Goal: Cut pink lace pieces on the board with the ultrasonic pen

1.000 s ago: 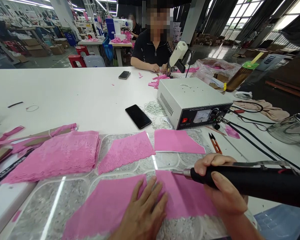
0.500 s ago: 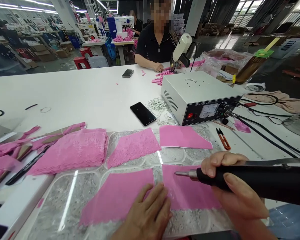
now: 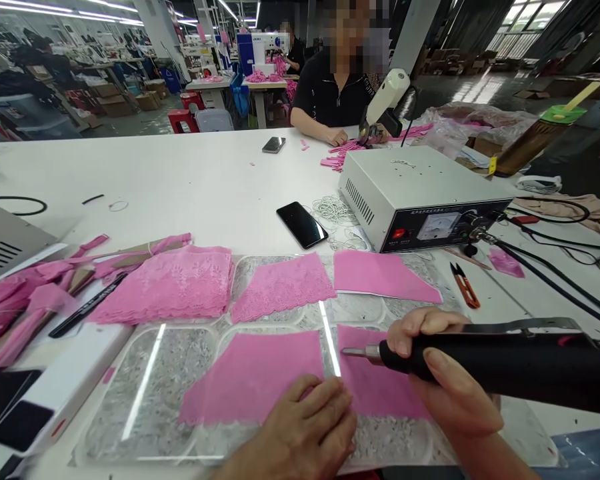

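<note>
My right hand (image 3: 445, 373) is wrapped round a thick black handheld power tool (image 3: 500, 367), its narrow metal tip pointing left. That tip lies over the upper left corner of a pink fabric piece (image 3: 370, 387); whether it touches cannot be told. My left hand (image 3: 315, 427) rests palm down with bent fingers, thumb hidden, on the lower right edge of another pink piece (image 3: 260, 373) with a slanted left side. Both pieces lie flat on a transparent patterned mat (image 3: 145, 387). Behind them lie a lace piece (image 3: 285, 287) and a plain pink piece (image 3: 385, 273).
A stack of pink lace (image 3: 165, 283) lies left. A grey control box (image 3: 425, 193), a phone (image 3: 303, 225), orange thread snips (image 3: 465, 285) and black cables (image 3: 555, 273) lie beyond the mat. Across the white table (image 3: 180, 180), a person (image 3: 335, 87) handles pink strips near a lamp-like device (image 3: 387, 97).
The view has shifted left. My left hand's fingers have bent more and drawn together beside the gap between the pieces. The tool tip has come closer to the right piece's left edge.
</note>
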Motion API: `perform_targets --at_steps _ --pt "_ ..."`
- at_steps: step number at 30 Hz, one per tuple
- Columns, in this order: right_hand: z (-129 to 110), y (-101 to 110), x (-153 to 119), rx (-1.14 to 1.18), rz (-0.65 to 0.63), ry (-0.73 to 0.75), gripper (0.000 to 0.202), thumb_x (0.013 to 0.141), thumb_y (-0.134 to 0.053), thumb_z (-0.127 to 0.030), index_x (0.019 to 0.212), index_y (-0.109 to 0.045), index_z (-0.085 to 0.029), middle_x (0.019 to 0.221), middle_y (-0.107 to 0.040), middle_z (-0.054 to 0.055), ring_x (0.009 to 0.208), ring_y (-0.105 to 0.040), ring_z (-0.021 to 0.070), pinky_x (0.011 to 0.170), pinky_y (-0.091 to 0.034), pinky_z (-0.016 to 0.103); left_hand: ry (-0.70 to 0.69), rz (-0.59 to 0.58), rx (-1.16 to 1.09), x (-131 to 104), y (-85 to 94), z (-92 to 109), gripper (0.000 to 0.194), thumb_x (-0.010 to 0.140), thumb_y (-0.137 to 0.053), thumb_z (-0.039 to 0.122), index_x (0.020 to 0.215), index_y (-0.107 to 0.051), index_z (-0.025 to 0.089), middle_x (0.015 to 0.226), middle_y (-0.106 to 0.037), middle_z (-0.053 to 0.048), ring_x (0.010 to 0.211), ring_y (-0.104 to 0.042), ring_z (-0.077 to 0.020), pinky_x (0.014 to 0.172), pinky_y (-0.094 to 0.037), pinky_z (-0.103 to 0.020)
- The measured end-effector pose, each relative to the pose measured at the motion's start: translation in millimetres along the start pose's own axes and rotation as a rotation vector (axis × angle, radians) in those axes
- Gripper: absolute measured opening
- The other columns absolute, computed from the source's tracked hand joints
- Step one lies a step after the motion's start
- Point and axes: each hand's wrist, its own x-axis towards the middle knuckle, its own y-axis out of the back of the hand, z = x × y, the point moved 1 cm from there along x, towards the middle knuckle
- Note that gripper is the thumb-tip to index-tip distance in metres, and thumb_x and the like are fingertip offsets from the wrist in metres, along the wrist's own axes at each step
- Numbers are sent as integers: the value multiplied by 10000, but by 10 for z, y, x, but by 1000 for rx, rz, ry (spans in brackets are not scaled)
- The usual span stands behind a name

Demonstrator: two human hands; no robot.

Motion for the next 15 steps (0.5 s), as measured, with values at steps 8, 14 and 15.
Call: perform_targets --at_steps 8,14,15 --pt "-21 -10 18 -62 -68 11 60 859 -633 -224 884 -579 -224 815 -560 5 610 -576 129 572 -539 315 -3 -29 -13 0 0 -7 191 989 -484 184 967 -661 113 975 -732 -66 991 -651 -195 831 -487 -323" --pt "-96 -14 16 4 -34 -10 89 845 -658 -270 891 -601 -220 791 -549 7 583 -557 121 533 -521 294 -25 -56 -23 -3 56 -21 180 989 -487 164 987 -657 103 979 -729 -72 991 -654 -198 831 -490 -327" --pt "-119 -16 2 17 -31 -28 92 843 -663 -275 886 -601 -223 780 -541 3 571 -549 117 522 -514 288 -25 -57 -29 -6 61 -22 182 990 -486 163 990 -657 101 980 -729 -76 992 -654 -199 832 -489 -327"
